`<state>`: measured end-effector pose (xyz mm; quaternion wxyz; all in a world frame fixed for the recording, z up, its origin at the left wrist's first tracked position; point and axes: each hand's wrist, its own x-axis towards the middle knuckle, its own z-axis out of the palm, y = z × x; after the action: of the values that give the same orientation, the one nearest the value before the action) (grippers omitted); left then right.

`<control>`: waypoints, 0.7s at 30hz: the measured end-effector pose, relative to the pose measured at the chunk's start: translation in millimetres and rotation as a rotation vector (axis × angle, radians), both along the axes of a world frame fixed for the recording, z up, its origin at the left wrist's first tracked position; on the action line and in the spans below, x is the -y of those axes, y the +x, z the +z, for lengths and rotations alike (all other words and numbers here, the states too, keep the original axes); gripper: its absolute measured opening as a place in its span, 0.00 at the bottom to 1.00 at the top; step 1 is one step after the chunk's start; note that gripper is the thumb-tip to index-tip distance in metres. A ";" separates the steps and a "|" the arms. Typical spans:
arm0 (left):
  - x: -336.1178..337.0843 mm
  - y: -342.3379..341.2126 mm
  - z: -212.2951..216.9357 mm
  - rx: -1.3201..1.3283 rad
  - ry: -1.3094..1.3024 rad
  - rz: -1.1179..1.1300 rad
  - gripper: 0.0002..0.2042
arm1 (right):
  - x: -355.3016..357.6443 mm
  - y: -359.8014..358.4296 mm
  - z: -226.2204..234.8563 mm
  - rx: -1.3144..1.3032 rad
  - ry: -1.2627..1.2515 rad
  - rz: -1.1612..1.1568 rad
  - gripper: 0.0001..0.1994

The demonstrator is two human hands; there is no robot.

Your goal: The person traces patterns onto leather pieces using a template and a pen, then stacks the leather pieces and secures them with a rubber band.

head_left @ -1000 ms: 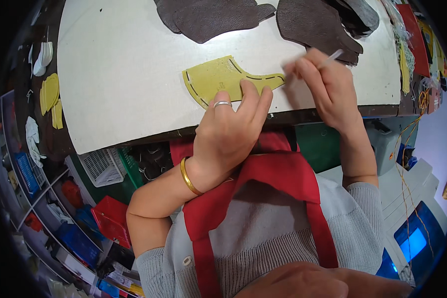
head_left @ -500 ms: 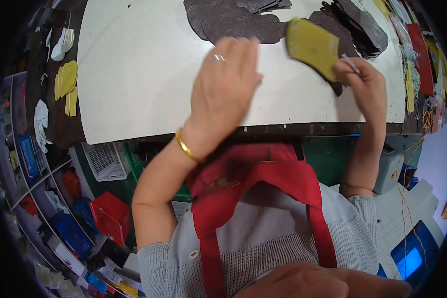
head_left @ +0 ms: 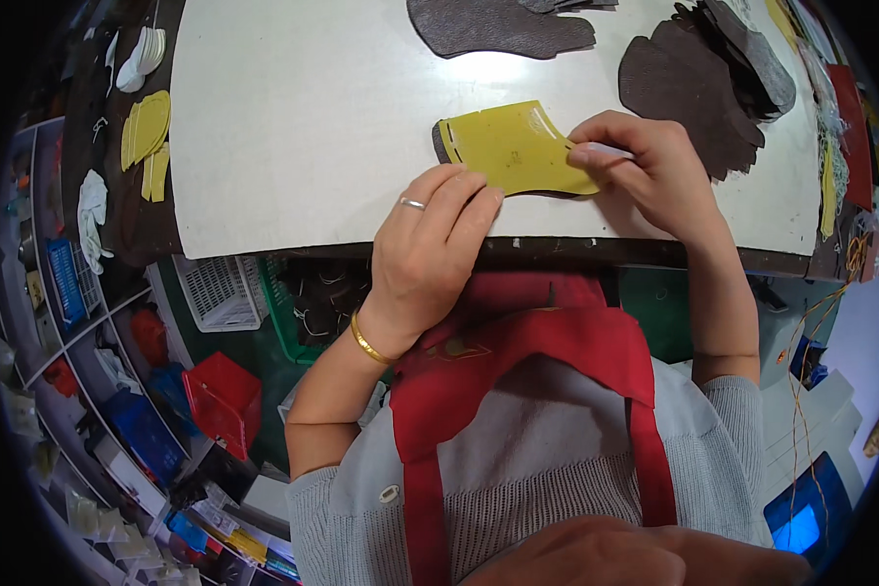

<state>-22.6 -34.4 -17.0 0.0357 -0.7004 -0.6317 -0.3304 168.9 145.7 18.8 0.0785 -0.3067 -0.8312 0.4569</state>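
Observation:
A yellow pattern template (head_left: 518, 151) with narrow slots along its edges lies on a dark brown leather piece (head_left: 439, 143), whose edge shows at the left end. My left hand (head_left: 430, 230), with a ring and a gold bangle, rests its outstretched fingertips on the template's near left edge. At the right end, my right hand (head_left: 659, 171) is closed round a slim whitish pen-like tool (head_left: 606, 150). Its fingertips touch the template's edge, and the tool's tip is partly hidden. Both pieces lie near the front of the white work board (head_left: 293, 146).
Stacked dark leather pieces lie at the back (head_left: 498, 29) and on the right (head_left: 693, 93). Yellow templates (head_left: 146, 132) and a white glove (head_left: 92, 220) lie left of the board. Below the table stand a white basket (head_left: 220, 293) and a red bin (head_left: 223, 400).
The yellow template has come down from the raised right hand onto the board, with leather beneath it. My left hand has settled at its near edge. My right hand has moved lower and left.

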 end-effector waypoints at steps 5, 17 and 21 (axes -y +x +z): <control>2.5 0.7 0.2 -0.050 -0.015 0.020 0.13 | 10.0 -11.3 -1.5 0.072 0.184 0.011 0.08; -11.9 15.5 25.7 -0.393 -0.282 0.041 0.20 | -10.2 17.8 2.8 0.085 0.106 -0.125 0.11; -15.4 19.6 33.6 -0.446 -0.287 -0.007 0.24 | 4.9 25.9 -6.1 0.008 0.424 -0.108 0.12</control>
<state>-3.0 -19.0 16.6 0.0733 -0.7560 -0.6461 -0.0752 194.8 140.8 12.7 0.1623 -0.3294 -0.8913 0.2659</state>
